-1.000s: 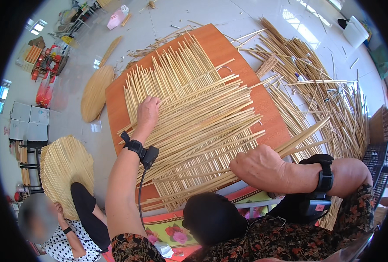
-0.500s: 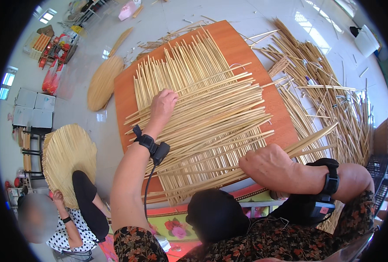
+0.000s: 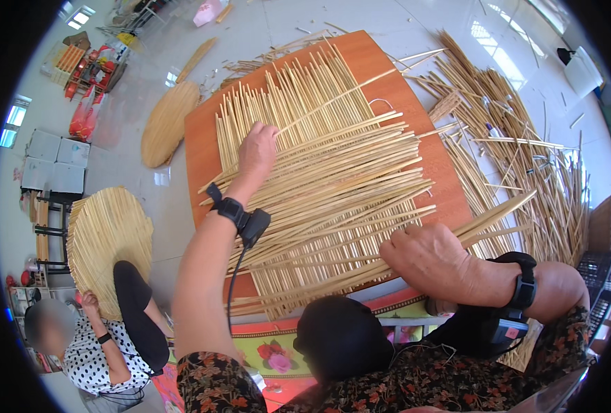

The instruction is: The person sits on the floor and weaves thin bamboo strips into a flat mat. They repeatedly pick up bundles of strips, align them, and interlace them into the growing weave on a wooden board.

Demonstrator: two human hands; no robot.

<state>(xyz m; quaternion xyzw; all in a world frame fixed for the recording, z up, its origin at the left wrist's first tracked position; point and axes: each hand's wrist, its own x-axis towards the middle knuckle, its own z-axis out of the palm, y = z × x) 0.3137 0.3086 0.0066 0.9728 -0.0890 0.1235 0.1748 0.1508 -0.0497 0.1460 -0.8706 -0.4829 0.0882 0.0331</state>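
Near the frame's centre, the left hand (image 3: 258, 148) pinches one thin stalk (image 3: 350, 93) slanting over the stalk layer (image 3: 295, 93) on the orange-brown bench (image 3: 446, 189), while the right hand (image 3: 426, 255), lower right, grips a stalk bundle (image 3: 499, 211).

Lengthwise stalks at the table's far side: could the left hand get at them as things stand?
Probably yes: the left hand is beside the lengthwise stalks; only a single stalk, seemingly in its grip, crosses their far part.
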